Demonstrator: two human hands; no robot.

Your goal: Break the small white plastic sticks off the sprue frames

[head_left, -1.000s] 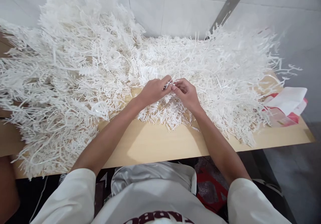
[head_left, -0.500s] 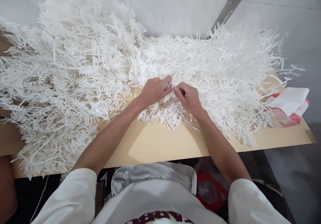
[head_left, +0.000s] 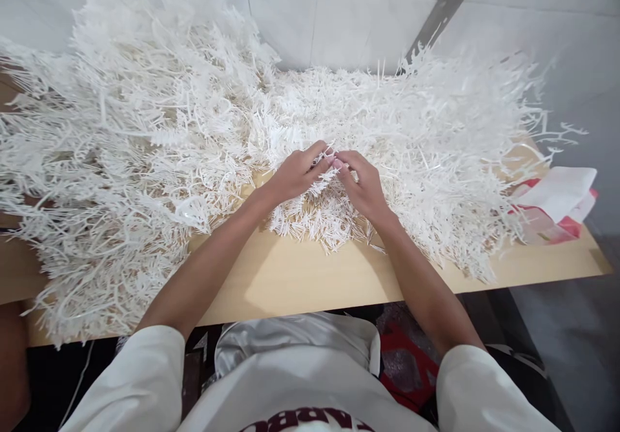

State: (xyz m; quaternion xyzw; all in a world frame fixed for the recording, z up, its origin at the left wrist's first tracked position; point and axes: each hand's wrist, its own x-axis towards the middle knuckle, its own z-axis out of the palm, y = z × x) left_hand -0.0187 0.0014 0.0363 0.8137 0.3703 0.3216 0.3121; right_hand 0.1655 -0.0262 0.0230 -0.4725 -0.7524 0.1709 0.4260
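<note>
pale wood table (head_left: 300, 277), tiled wall (head_left: 339, 19) behind. white plastic sprig (head_left: 330, 152) at centre, held just above the table, pinched betw. thumb & fingertips of left hand (head_left: 293, 177) and right hand (head_left: 363, 186). the tips meet on it, so neither hand is nearer. sprig's long axis: too small to tell for sure, appears approx. l–r across the two grips. directly below: low pile of short cut pieces (head_left: 320, 222) toward the table's near edge. outward: heap of white branched stems (head_left: 145, 135) spreads l, r & back to the wall. far r: red-and-white bag (head_left: 557, 203).
</note>
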